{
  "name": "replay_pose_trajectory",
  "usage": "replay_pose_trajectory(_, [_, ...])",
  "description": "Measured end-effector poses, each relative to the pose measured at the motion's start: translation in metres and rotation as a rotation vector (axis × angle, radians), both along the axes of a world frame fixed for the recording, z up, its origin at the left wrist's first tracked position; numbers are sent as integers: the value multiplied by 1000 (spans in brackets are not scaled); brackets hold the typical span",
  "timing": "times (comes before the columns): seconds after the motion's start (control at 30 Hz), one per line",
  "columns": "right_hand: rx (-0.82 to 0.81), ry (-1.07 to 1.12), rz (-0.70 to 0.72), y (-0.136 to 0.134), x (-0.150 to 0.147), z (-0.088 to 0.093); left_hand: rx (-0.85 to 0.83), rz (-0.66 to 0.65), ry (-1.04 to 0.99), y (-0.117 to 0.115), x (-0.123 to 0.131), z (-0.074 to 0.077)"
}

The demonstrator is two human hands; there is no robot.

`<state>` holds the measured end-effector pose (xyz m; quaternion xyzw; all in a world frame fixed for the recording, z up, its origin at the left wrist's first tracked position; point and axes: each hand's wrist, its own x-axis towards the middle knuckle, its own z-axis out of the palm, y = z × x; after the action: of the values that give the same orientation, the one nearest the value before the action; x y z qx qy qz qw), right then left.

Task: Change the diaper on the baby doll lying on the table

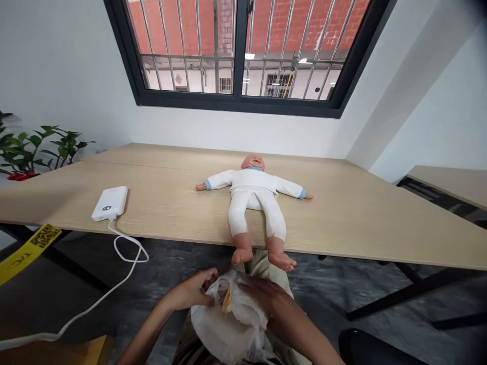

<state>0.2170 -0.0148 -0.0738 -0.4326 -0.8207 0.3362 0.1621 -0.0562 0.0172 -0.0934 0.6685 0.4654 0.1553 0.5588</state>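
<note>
A thin whitish plastic bag [224, 332] rests at my lap, its mouth crumpled. My left hand [196, 290] is closed on the bag's left edge, fingers bent. From the other side my right hand [262, 294] holds the bag near its mouth, its fingertips partly hidden by the plastic. Between the hands an orange-yellow item [226, 301] shows in the bag's folds; its kind cannot be made out. Ahead on the table, a baby doll [253, 195] in white clothes with blue cuffs lies on its back, arms spread, feet over the front edge.
A white power bank [110, 203] with a white cable [127, 276] sits on the left of the wooden table [342, 213]. A potted plant [38, 147] stands at far left. Below right are a black chair [373, 350] and table legs [384, 301]. A barred window [239, 101] is behind.
</note>
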Motion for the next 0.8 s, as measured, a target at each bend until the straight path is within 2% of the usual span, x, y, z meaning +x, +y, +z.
replay_pose_trajectory(0.1, [20,10,-55,3,-3,8,-14,-9,-72,1,0,2])
replay_pose_trajectory(0.3, [148,265,-214,-13,14,50,43,-53,12,1,-2,21])
replay_pose_trajectory(0.47, [190,487,-627,-22,30,80,96,-33,-77,2,0,34])
replay_pose_trajectory(0.53, [135,592,-784,-20,37,87,87,-43,-138,3,1,39])
replay_pose_trajectory(0.63, [-32,739,-955,-14,47,91,80,-72,-195,3,2,50])
replay_pose_trajectory(0.7, [-180,825,-992,-8,51,93,81,-115,-212,2,4,61])
replay_pose_trajectory(0.8, [-344,886,-926,-1,49,103,97,-150,-173,-4,13,85])
